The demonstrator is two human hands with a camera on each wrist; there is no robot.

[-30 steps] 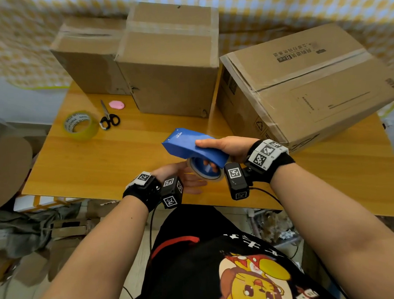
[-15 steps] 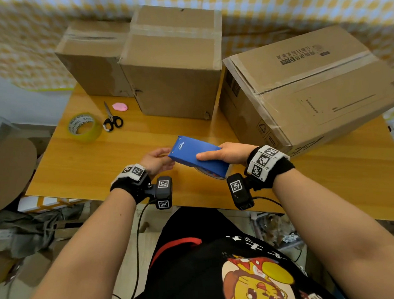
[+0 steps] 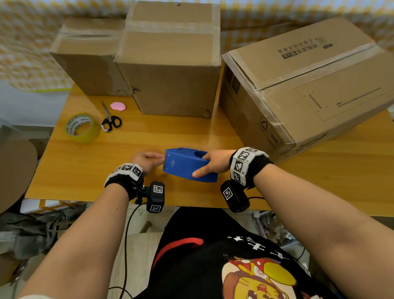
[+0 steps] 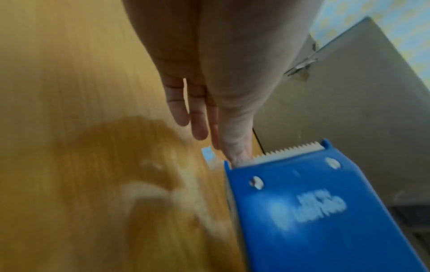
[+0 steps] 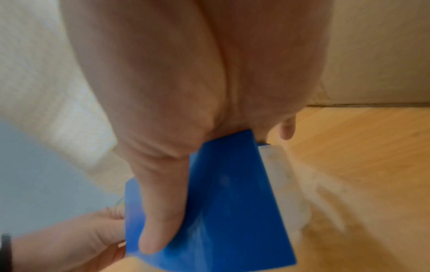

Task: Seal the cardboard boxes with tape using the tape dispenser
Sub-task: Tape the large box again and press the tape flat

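Observation:
A blue tape dispenser (image 3: pixel 187 164) sits low over the wooden table (image 3: pixel 79 168) near its front edge. My right hand (image 3: pixel 212 164) grips its right end, with the thumb along the near side and fingers over the top. In the right wrist view the thumb lies across the blue dispenser (image 5: pixel 221 184). My left hand (image 3: pixel 149 161) is at the left end. In the left wrist view its fingers (image 4: pixel 197 114) are straight and the thumb tip touches the serrated blade (image 4: pixel 291 150). Three taped cardboard boxes stand behind: a left box (image 3: pixel 90 61), a middle box (image 3: pixel 170 67) and a large right box (image 3: pixel 313 87).
A yellowish tape roll (image 3: pixel 82 128), black-handled scissors (image 3: pixel 110 120) and a small pink object (image 3: pixel 118 106) lie on the table's left part. A brown cardboard round (image 3: pixel 9 175) stands off the table's left edge. Bare tabletop shows between the dispenser and the boxes.
The dispenser has come down from mid-air to just above the table and turned level. My left hand went from beneath it to its left blade end.

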